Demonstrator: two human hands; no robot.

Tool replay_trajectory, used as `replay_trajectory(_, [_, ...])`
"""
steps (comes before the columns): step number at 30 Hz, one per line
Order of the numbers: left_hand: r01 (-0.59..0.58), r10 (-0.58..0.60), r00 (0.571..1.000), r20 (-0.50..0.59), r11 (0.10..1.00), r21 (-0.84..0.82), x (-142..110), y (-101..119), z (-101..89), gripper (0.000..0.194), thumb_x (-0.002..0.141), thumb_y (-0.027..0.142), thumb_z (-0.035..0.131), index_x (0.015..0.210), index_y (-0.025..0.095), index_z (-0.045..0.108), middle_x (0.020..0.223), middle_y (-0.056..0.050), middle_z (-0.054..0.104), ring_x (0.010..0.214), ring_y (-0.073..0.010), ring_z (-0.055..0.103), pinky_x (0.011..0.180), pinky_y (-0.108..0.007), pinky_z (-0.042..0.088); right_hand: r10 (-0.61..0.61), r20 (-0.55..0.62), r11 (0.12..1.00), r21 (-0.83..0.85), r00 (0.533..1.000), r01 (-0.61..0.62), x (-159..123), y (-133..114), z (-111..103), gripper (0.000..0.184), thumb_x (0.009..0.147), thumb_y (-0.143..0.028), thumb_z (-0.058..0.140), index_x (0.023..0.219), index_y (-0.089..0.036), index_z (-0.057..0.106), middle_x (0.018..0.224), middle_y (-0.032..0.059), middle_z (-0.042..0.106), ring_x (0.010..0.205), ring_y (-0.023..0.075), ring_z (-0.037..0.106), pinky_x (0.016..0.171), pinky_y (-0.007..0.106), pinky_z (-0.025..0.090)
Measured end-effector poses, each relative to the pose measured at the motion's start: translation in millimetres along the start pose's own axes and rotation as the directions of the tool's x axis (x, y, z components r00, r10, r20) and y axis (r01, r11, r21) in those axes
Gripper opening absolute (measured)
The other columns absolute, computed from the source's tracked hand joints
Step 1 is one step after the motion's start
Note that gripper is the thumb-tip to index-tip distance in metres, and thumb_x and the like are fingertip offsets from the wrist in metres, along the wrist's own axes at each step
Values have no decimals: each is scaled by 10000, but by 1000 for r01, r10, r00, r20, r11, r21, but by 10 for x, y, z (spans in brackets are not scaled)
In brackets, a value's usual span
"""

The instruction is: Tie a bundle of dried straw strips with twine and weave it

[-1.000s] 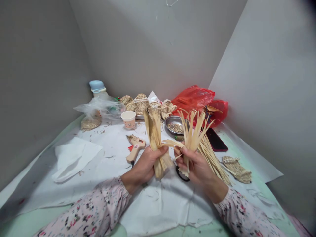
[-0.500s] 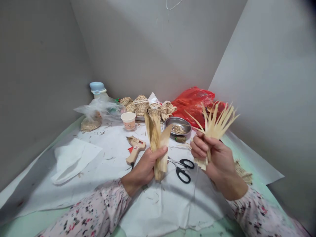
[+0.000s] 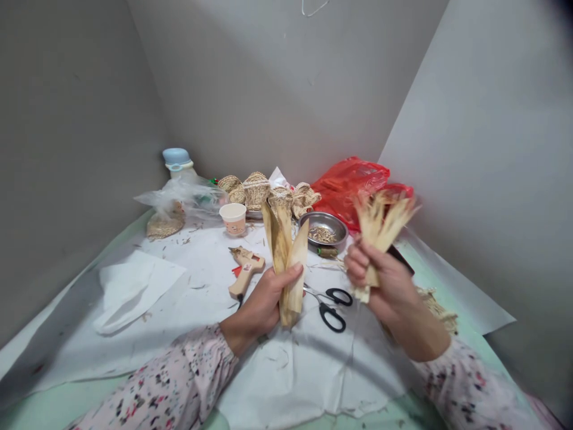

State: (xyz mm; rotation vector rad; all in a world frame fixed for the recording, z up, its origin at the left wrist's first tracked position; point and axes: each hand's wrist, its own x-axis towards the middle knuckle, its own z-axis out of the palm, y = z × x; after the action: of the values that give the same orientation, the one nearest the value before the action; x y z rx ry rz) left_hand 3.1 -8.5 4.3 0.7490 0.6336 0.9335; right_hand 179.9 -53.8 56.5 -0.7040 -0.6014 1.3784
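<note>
My left hand (image 3: 264, 298) grips a bundle of wide dried husk strips (image 3: 284, 263), which stands upright above my fingers. My right hand (image 3: 380, 278) is shut on a bunch of shredded dried husk strips (image 3: 380, 222), their fringed ends fanning upward and their lower ends showing below my fist. The two bundles are apart. Black-handled scissors (image 3: 330, 307) lie on the white paper sheet (image 3: 197, 269) between my hands. A hot glue gun (image 3: 245, 269) lies just beyond my left hand.
A steel bowl of straw bits (image 3: 323, 230), a paper cup (image 3: 233, 218) and woven straw shoes (image 3: 256, 191) stand ahead. Behind them are a red plastic bag (image 3: 351, 188) and a blue-capped bottle (image 3: 176, 157). Grey walls rise behind and beside the table.
My right hand has moved right and up, away from my left hand, uncovering the scissors. Its fringed strips are now bunched tighter. My left hand has barely moved.
</note>
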Motion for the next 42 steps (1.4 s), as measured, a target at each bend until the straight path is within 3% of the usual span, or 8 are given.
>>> replay_trajectory(3, [-25,25,1000,6,1000,7,-21,-7,30,209,701,278,778,719,122,640,555,14,623,479,-93,569,461,-183,450,114,32,985,-134,993,-108,0,455,-36,382,801,-389,681,638,-186,401,503,-88,320,405,38,250,364,165,177])
replay_trajectory(8, [0,-1,998,56,999,32,-51,-37,91,323,695,322,775,932,125,678,695,-42,708,560,-155,644,562,-256,515,116,78,956,-281,990,-89,-66,810,-57,321,767,-405,714,746,-171,496,498,-90,362,432,46,263,401,184,178])
replay_trajectory(13, [-6,4,1000,20,996,87,-56,-57,76,374,684,334,783,967,112,683,785,-89,736,627,-180,673,596,-267,530,91,35,929,-362,995,-72,-65,829,-52,351,720,-410,744,700,-169,489,482,-94,349,424,46,253,400,199,172])
replay_trajectory(21, [76,-109,973,202,983,165,-69,-47,36,402,822,422,616,803,28,698,598,-146,693,560,-230,668,589,-326,539,119,73,937,-339,990,-87,-65,799,-95,377,751,-425,711,634,-177,452,439,-90,345,411,51,250,413,217,161])
replay_trajectory(28, [113,-137,969,205,986,124,-104,14,91,482,750,395,716,1077,46,652,642,-135,718,573,-250,686,580,-327,537,176,199,966,-226,964,-129,-69,734,-107,316,761,-397,715,707,-170,501,442,-103,317,418,50,203,430,211,154])
replay_trajectory(38, [100,-123,970,210,988,117,-77,-18,44,416,794,343,680,1082,43,652,665,-139,721,595,-233,686,602,-318,539,166,173,958,-263,971,-117,-38,747,-145,325,799,-380,690,673,-168,477,450,-92,328,427,49,223,431,207,156])
replay_trajectory(42, [127,-136,971,196,990,58,-87,-3,54,409,761,310,718,1082,63,657,718,-129,729,619,-225,684,616,-315,541,188,185,967,-205,965,-150,-48,747,-158,300,772,-389,709,717,-168,515,452,-101,313,414,43,199,410,190,147])
